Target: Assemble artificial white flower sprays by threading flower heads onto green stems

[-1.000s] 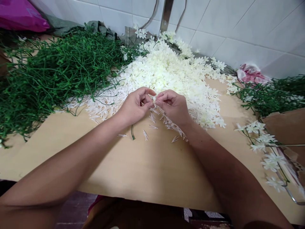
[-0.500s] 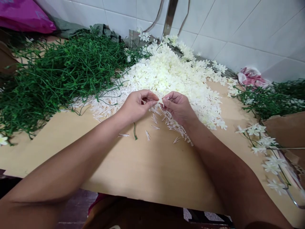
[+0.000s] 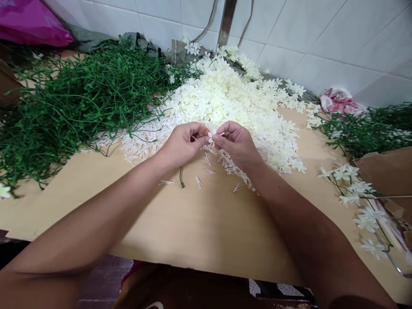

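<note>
Between my fingertips is a small white artificial flower (image 3: 211,137), held over the front of a large heap of loose white blossoms (image 3: 222,92). My left hand (image 3: 188,141) pinches it from the left, thumb and forefinger together. My right hand (image 3: 236,143) grips it from the other side, and a thin white stamen piece (image 3: 223,134) pokes out by the thumb and forefinger. Below the hands, several white stamen pieces (image 3: 198,182) and a short green stem (image 3: 182,177) lie on the cardboard.
A tangled pile of green plastic stems (image 3: 96,90) covers the left side. White stamens (image 3: 141,139) spread beside it. At the right lie assembled flower sprays (image 3: 357,189), more green stems (image 3: 380,128) and a cardboard box (image 3: 386,171). A tiled wall (image 3: 315,30) closes the back.
The flower between my fingers has turned so that its petals now show more openly. My right fingers have shifted slightly around it; both hands stay in nearly the same place.
</note>
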